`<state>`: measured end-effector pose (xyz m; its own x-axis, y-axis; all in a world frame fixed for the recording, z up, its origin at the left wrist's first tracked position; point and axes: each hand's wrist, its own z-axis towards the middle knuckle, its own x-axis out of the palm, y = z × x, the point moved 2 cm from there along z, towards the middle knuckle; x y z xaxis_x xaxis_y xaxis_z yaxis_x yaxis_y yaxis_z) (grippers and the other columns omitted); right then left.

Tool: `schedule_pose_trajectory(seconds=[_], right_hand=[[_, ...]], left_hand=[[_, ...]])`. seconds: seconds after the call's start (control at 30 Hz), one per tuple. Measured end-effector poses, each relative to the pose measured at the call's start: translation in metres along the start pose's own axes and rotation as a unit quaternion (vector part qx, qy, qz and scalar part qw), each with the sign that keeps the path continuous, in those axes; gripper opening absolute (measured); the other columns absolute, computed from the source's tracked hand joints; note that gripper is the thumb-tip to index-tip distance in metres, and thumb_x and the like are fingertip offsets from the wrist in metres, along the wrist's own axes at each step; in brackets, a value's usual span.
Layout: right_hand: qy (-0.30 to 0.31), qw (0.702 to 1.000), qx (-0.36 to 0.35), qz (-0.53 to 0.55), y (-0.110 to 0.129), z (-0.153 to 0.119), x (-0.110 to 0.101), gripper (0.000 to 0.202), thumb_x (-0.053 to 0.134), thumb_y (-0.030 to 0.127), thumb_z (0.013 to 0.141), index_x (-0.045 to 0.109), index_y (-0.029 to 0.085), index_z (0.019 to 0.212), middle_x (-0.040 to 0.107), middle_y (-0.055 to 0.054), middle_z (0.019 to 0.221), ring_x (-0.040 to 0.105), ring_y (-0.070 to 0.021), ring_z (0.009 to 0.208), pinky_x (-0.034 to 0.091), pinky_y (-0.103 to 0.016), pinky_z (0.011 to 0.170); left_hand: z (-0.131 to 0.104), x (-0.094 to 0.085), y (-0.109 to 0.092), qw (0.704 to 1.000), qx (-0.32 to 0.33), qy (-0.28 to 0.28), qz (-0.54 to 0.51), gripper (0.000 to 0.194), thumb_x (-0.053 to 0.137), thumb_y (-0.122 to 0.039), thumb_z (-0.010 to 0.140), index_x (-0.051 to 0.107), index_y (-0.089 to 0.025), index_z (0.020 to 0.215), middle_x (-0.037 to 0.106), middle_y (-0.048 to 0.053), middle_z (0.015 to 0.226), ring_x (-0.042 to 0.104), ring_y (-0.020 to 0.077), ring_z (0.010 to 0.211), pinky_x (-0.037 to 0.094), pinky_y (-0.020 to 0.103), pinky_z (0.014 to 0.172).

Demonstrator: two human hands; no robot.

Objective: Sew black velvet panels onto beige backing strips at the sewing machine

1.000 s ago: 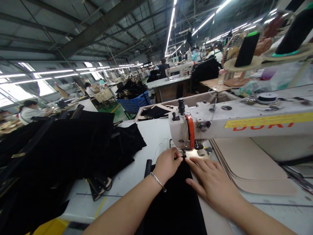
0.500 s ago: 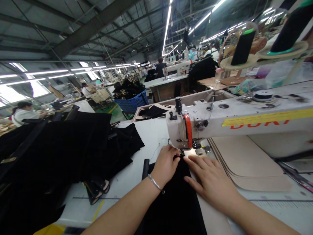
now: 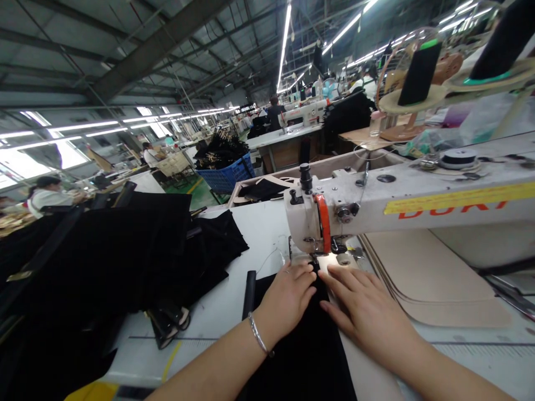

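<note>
A piece of black fabric (image 3: 301,351) lies on the sewing table with its far end at the needle area of a white sewing machine (image 3: 363,206). My left hand (image 3: 288,295), with a silver bracelet at the wrist, rests on the fabric just in front of the presser foot, fingers extended and slightly bent. Flat along the right edge lies my right hand (image 3: 359,295), its fingers stretched toward the needle and partly over a beige panel (image 3: 365,362) beside the fabric. A dark strip (image 3: 249,292) shows at the fabric's left edge.
A large pile of black pieces (image 3: 104,256) covers the table's left side. Beige panels (image 3: 434,273) are stacked under the machine arm. Thread cones (image 3: 420,72) stand at the upper right. Beyond the table are a blue crate (image 3: 228,175) and a seated person (image 3: 50,195).
My left hand has gone from pinching the fabric's edge by the needle to lying flatter on it, slightly nearer me. My right hand stays flat, shifted slightly right in the picture.
</note>
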<state>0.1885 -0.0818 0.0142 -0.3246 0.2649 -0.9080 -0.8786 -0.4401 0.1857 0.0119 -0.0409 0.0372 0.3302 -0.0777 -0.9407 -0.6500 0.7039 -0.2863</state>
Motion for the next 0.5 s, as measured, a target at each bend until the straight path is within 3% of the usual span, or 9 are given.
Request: schedule_pose_trajectory(seconds=[0.17, 0.27, 0.37, 0.43, 0.5], right_hand=[[-0.003, 1.0, 0.004, 0.003, 0.002, 0.0, -0.004, 0.044, 0.05, 0.045, 0.091, 0.053, 0.025, 0.131, 0.06, -0.008, 0.125, 0.056, -0.0274, 0.109, 0.045, -0.048, 0.09], [0.001, 1.0, -0.007, 0.012, 0.012, -0.022, -0.013, 0.039, 0.05, 0.041, 0.092, 0.055, 0.027, 0.128, 0.062, -0.006, 0.122, 0.059, -0.0238, 0.106, 0.049, -0.044, 0.09], [-0.017, 0.998, -0.054, 0.023, 0.029, -0.06, -0.025, 0.037, 0.053, 0.037, 0.09, 0.058, 0.025, 0.124, 0.066, -0.004, 0.118, 0.063, -0.0196, 0.103, 0.054, -0.034, 0.087], [-0.046, 0.994, -0.094, 0.017, 0.039, -0.085, -0.034, 0.037, 0.056, 0.038, 0.088, 0.06, 0.023, 0.122, 0.068, -0.003, 0.116, 0.065, -0.0179, 0.1, 0.057, -0.029, 0.082], [-0.064, 0.991, -0.12, 0.006, 0.045, -0.102, -0.04, 0.037, 0.058, 0.04, 0.087, 0.062, 0.023, 0.12, 0.069, -0.001, 0.115, 0.067, -0.0175, 0.098, 0.059, -0.027, 0.079]], left_hand=[[0.0, -0.004, -0.001, 1.0, -0.023, 0.009, 0.005, 0.028, 0.049, -0.015, 0.094, 0.056, -0.019, 0.12, 0.056, 0.007, 0.135, 0.045, 0.0205, 0.132, 0.026, 0.047, 0.118], [-0.019, -0.016, -0.016, 0.999, -0.027, 0.042, -0.02, 0.035, 0.055, -0.024, 0.093, 0.054, -0.02, 0.128, 0.05, 0.007, 0.142, 0.04, 0.0214, 0.136, 0.024, 0.047, 0.12], [-0.059, -0.022, -0.042, 0.99, 0.055, 0.103, -0.079, 0.053, 0.065, -0.044, 0.085, 0.051, -0.024, 0.132, 0.048, 0.009, 0.144, 0.041, 0.024, 0.136, 0.024, 0.049, 0.118], [-0.087, -0.018, -0.058, 0.981, 0.136, 0.112, -0.076, 0.04, 0.062, -0.036, 0.089, 0.055, -0.025, 0.127, 0.054, 0.009, 0.138, 0.045, 0.0225, 0.133, 0.025, 0.049, 0.117], [-0.107, -0.011, -0.069, 0.977, 0.192, 0.084, -0.046, 0.027, 0.053, -0.024, 0.095, 0.058, -0.024, 0.122, 0.06, 0.009, 0.131, 0.048, 0.0204, 0.131, 0.024, 0.05, 0.116]])
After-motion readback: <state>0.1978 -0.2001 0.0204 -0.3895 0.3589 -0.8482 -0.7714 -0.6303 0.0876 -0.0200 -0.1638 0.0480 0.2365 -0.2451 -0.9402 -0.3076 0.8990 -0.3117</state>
